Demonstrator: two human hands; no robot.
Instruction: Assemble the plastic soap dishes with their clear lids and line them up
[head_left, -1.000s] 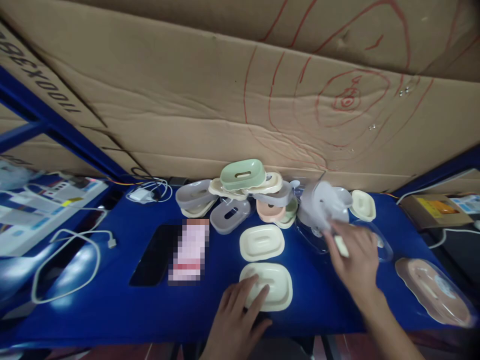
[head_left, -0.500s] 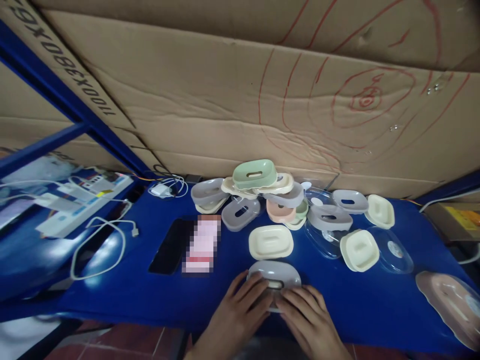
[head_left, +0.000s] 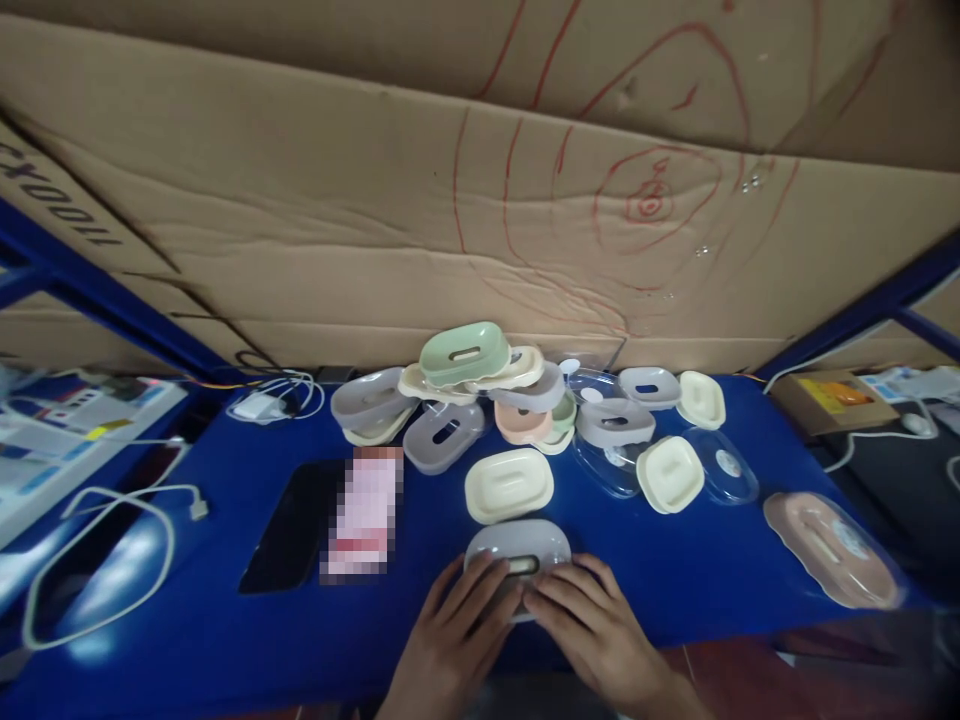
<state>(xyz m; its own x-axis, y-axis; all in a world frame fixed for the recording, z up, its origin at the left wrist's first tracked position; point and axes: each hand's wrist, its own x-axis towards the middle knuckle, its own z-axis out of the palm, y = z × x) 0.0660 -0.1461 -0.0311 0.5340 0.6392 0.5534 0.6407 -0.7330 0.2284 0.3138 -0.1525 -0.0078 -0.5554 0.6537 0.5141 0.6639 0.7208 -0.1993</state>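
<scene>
At the table's front edge lies a grey oval soap dish (head_left: 517, 540) with a slot in its middle, a pale piece showing through the slot. My left hand (head_left: 469, 610) has its fingers bent over the dish's left side. From the right, my right hand (head_left: 585, 610) presses its fingers on the dish's near right rim. Both thumbs are largely hidden. Just beyond the dish rests a cream soap dish tray (head_left: 510, 485). Farther back is a pile of dish parts, with a green soap dish (head_left: 465, 353) on top.
A black phone (head_left: 289, 525) and a blurred pink item (head_left: 364, 515) lie at left, near a white cable (head_left: 169, 560). To the right are a cream tray (head_left: 670, 475), clear lids (head_left: 724, 468) and a pink dish under a clear lid (head_left: 825, 550). Cardboard (head_left: 337, 200) stands behind.
My view has turned to the right, so the scene sits farther left. Both hands stay on the grey soap dish, with little finger movement visible.
</scene>
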